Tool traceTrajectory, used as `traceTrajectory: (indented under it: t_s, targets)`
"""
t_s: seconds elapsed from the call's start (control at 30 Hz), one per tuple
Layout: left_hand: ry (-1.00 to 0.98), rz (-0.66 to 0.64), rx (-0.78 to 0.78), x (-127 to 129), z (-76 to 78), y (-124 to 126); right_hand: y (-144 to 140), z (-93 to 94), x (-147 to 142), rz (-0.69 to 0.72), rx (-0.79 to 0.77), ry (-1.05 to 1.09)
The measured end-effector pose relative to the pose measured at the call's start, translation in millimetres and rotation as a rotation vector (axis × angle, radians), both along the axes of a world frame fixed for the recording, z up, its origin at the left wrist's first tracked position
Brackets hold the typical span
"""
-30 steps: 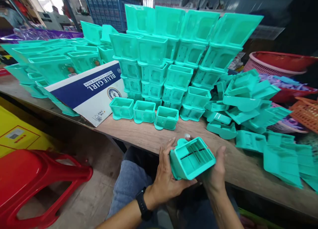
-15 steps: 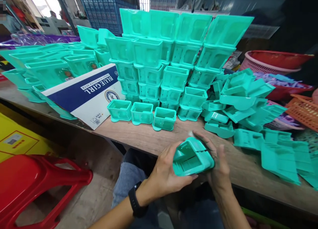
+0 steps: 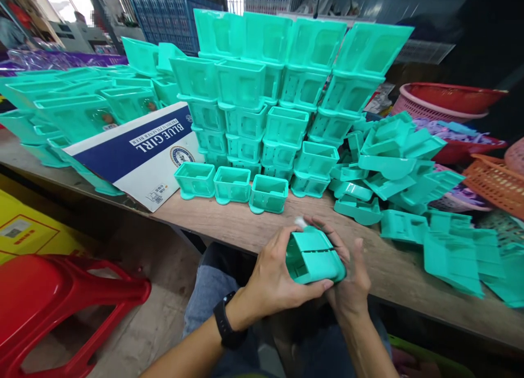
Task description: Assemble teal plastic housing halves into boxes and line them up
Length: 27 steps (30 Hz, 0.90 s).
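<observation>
At the near edge of the brown wooden table (image 3: pixel 229 225), the left hand (image 3: pixel 274 279) and right hand (image 3: pixel 347 279) are both clamped around a teal moulded plastic box (image 3: pixel 313 255), with a bare strip of tabletop just beyond it. At 12 o'clock a stacked wall of teal plastic boxes (image 3: pixel 278 99) closes that room; loose teal plastic parts (image 3: pixel 409 170) crowd 2 o'clock, a blue-and-white cardboard sheet (image 3: pixel 143 148) lies at 10 o'clock, and a red plastic stool (image 3: pixel 61 307) stands at 8 o'clock.

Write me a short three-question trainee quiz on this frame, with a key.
1. True or false: both hands grip one teal plastic box.
2. Which wrist wears the black watch? A left, B right.
3. Fill in: the three single boxes stand in a row on the wooden ____.

Key: 1 true, the left hand and right hand both hold it. 2 A. 3 table.
</observation>
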<state>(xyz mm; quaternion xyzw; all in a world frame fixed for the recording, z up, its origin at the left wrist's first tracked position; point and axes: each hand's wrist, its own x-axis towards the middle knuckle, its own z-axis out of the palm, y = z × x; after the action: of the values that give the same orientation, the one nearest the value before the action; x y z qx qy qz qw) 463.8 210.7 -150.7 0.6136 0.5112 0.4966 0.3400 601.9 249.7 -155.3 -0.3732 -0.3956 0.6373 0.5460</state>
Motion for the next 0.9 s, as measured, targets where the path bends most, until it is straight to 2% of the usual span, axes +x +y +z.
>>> traceTrajectory:
  t_s: [0.1,0.23,0.33,0.5,0.73,0.9]
  targets:
    - [-0.037,0.036,0.013,2.4,-0.6,-1.4,-1.8,-2.1,-2.4,-0.01,-0.006,0.009]
    - [-0.048,0.028,0.014,6.2,-0.3,-1.9,-0.7,-9.2,-1.5,-0.09,0.007,-0.096]
    - [-0.07,0.067,0.039,8.9,-1.4,-1.7,2.8,-12.5,0.5,-0.112,0.037,-0.175]
    - [-0.096,0.134,0.084,11.6,-5.5,-2.9,5.5,-12.4,1.5,-0.107,0.059,-0.22]
    - [0.012,0.067,0.116,13.4,-6.0,-4.0,0.7,-9.5,5.7,-0.091,0.011,-0.151]
    - [0.04,0.118,0.118,13.2,-7.7,-5.8,-1.4,-10.1,11.1,-0.049,0.108,-0.216]
